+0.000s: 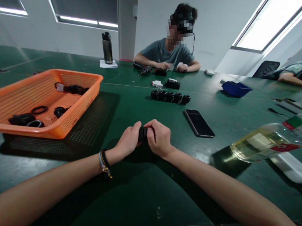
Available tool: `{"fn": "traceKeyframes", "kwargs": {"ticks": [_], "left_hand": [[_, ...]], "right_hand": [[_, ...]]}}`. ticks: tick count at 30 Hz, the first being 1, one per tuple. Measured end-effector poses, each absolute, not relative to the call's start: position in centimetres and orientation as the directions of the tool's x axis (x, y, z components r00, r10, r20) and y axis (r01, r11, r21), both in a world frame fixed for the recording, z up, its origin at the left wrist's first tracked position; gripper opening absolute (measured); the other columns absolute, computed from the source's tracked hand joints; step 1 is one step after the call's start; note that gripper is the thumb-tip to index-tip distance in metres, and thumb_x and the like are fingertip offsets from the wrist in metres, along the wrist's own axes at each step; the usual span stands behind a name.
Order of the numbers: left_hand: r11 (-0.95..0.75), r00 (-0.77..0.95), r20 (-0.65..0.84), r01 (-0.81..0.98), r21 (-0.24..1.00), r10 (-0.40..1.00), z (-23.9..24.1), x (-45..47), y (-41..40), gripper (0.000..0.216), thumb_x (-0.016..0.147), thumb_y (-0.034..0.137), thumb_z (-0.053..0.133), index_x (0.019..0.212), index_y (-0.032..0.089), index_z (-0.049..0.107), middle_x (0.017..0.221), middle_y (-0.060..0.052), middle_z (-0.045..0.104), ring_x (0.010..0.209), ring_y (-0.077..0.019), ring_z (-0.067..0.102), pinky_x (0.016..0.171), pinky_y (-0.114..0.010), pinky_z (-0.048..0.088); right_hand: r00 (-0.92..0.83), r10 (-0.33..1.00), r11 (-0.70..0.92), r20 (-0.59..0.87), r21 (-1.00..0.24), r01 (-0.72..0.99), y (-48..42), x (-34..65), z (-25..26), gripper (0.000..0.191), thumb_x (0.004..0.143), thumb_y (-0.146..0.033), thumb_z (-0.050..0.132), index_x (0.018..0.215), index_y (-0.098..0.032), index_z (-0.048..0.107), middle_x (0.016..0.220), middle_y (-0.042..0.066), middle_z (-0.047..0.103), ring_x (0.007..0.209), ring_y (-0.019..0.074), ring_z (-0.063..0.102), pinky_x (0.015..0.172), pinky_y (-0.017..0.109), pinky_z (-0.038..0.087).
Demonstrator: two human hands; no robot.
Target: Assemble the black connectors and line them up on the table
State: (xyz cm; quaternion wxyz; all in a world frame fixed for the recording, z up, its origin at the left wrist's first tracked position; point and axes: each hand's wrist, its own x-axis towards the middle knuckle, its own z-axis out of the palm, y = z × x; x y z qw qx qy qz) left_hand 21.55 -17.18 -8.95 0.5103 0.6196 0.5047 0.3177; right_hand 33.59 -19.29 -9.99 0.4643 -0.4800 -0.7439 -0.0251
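My left hand (pixel 128 141) and my right hand (pixel 160 137) meet over the green table, both closed on one small black part (pixel 142 135). Its exact kind is hidden by the fingers. Beyond my hands lies a row of round black pieces (pixel 170 97), side by side. An orange plastic basket (pixel 81 112) stands to the left of my hands, with a black ring (pixel 39 110), a black cable bundle (pixel 72 88) and other black parts inside. A dark-screened phone (pixel 199 123) lies to the right of my right hand.
Rightward are a clear bottle (pixel 266 142) with yellowish liquid, a white power strip (pixel 296 170) and a blue bin (pixel 237 88). Across the table a person (pixel 169 53) handles small white pieces beside a power drill (pixel 142 69). A dark water bottle (pixel 107 49) stands at the back.
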Motion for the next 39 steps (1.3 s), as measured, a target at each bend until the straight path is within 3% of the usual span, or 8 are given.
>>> {"fn": "traceKeyframes", "kwargs": {"ticks": [3, 8, 10, 17, 25, 39], "left_hand": [[-0.176, 0.316, 0.025, 0.46, 0.87, 0.948, -9.3, 21.4, -17.3, 0.037, 0.088, 0.03, 0.018, 0.066, 0.017, 0.044, 0.054, -0.001, 0.052, 0.049, -0.0138, 0.053, 0.044, -0.022, 0.041], [-0.445, 0.395, 0.206, 0.759, 0.475, 0.895, -9.0, 21.2, -17.6, 0.024, 0.084, 0.014, 0.027, 0.078, 0.014, 0.05, 0.075, -0.01, 0.063, 0.069, -0.0195, 0.06, 0.062, -0.03, 0.046], [-0.465, 0.409, 0.222, 0.792, 0.395, 0.885, -8.8, 21.2, -17.6, 0.026, 0.085, 0.014, 0.027, 0.079, 0.012, 0.052, 0.077, -0.012, 0.065, 0.072, -0.0208, 0.061, 0.066, -0.031, 0.045], [-0.499, 0.382, 0.329, 0.741, 0.45, 0.864, -8.6, 21.0, -17.6, 0.041, 0.088, 0.019, 0.02, 0.064, 0.014, 0.053, 0.064, -0.009, 0.064, 0.061, -0.0179, 0.06, 0.056, -0.026, 0.039], [-0.609, 0.467, 0.428, 0.734, 0.301, 0.774, -8.0, 20.5, -17.7, 0.043, 0.086, 0.022, 0.019, 0.067, 0.015, 0.057, 0.058, -0.005, 0.062, 0.052, -0.0158, 0.055, 0.051, -0.026, 0.032], [-0.77, 0.63, 0.553, 0.637, 0.035, 0.546, -8.2, 19.8, -17.0, 0.046, 0.086, 0.026, 0.015, 0.067, 0.015, 0.056, 0.056, -0.005, 0.058, 0.051, -0.0145, 0.052, 0.051, -0.025, 0.034]], "right_hand": [[-0.109, 0.713, 0.52, 0.693, -0.418, 0.745, -19.5, 33.5, -9.9, 0.019, 0.08, -0.021, 0.031, 0.071, -0.019, 0.048, 0.063, 0.002, 0.054, 0.056, 0.0122, 0.048, 0.057, 0.024, 0.036], [-0.051, 0.757, 0.461, 0.652, -0.477, 0.748, -19.8, 33.0, -9.9, 0.018, 0.078, -0.019, 0.028, 0.073, -0.02, 0.044, 0.058, -0.001, 0.047, 0.05, 0.0112, 0.043, 0.053, 0.024, 0.031], [-0.006, 0.787, 0.42, 0.616, -0.53, 0.737, -19.9, 32.8, -9.8, 0.017, 0.077, -0.019, 0.027, 0.072, -0.02, 0.043, 0.056, -0.002, 0.044, 0.049, 0.0109, 0.041, 0.053, 0.024, 0.03], [0.188, 0.87, 0.266, 0.457, -0.753, 0.602, -20.1, 32.0, -9.3, 0.016, 0.075, -0.02, 0.025, 0.066, -0.022, 0.038, 0.057, -0.002, 0.042, 0.052, 0.0128, 0.039, 0.054, 0.026, 0.027], [0.231, 0.895, 0.233, 0.38, -0.844, 0.483, -20.3, 31.7, -9.1, 0.015, 0.074, -0.02, 0.027, 0.063, -0.022, 0.037, 0.055, -0.003, 0.039, 0.054, 0.0136, 0.039, 0.055, 0.026, 0.028], [0.245, 0.959, 0.083, 0.145, -0.966, 0.244, -19.5, 31.6, -10.3, 0.02, 0.073, -0.021, 0.031, 0.057, -0.02, 0.041, 0.052, -0.003, 0.04, 0.05, 0.011, 0.037, 0.045, 0.021, 0.031]]}}
